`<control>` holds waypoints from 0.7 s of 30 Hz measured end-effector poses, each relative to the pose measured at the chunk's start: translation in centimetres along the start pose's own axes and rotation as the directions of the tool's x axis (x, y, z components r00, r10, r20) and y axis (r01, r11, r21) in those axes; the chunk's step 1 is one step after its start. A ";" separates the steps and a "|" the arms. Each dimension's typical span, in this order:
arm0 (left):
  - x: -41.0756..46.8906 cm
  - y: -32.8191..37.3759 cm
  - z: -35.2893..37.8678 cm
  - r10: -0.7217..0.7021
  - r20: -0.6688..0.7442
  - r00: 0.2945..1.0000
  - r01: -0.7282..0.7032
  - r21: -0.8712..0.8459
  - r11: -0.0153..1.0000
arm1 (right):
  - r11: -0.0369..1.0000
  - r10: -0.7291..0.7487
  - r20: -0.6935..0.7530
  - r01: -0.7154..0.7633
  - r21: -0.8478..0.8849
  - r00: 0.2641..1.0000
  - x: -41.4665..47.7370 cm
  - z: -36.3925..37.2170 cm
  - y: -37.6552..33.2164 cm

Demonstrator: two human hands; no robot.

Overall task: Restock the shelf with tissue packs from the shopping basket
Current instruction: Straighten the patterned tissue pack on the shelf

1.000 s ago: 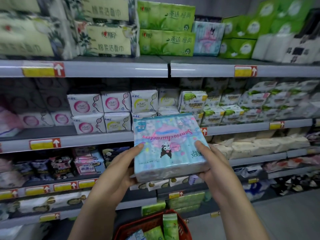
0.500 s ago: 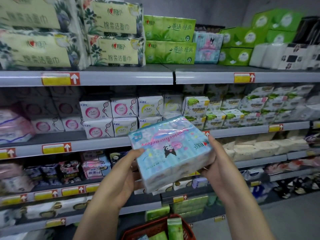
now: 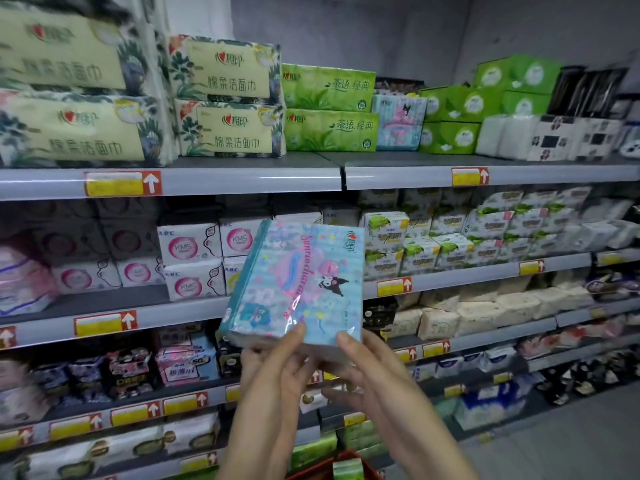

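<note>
Item: one blue cartoon-print tissue pack (image 3: 298, 282), stood on end at the centre of view, its lower edge gripped by the left hand (image 3: 273, 365) and the right hand (image 3: 370, 372), thumbs on the front face and fingers curled behind; not yet shelved. Probable destination, by judgement only: the top shelf (image 3: 242, 178) at 1 o'clock, where a matching pack (image 3: 398, 123) stood between green tea-print packs (image 3: 329, 109) and green boxes (image 3: 450, 116). Outstanding: the red shopping basket (image 3: 308, 471) at 6 o'clock held at least one small green pack (image 3: 346, 469), so restocking remained unfinished.
</note>
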State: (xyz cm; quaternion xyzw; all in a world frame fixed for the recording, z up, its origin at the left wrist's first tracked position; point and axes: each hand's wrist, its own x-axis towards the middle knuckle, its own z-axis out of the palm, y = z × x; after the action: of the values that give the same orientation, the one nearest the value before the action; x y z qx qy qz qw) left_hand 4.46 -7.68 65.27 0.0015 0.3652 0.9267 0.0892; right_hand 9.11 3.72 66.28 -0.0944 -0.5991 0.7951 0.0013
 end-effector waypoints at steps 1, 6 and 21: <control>-0.1 -0.1 0.1 0.020 0.007 1.000 -0.020 0.016 1.000 | 1.000 -0.009 -0.014 0.009 0.009 1.000 0.0 0.2 0.0; -0.5 -0.1 -0.5 -0.002 0.081 0.997 -0.010 0.144 0.990 | 0.987 -0.070 -0.120 0.086 0.138 0.990 0.2 -0.3 -0.4; 1.2 0.4 1.8 0.014 0.067 0.998 -0.032 0.267 0.963 | 0.948 -0.199 -0.012 0.196 0.250 0.980 0.4 -9.0 -3.8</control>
State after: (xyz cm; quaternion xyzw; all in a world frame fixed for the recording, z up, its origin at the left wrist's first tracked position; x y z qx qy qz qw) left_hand 3.31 -6.50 66.79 0.0479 0.4841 0.8692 0.0891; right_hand 9.65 13.43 67.50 -0.0279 -0.5004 0.8608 0.0889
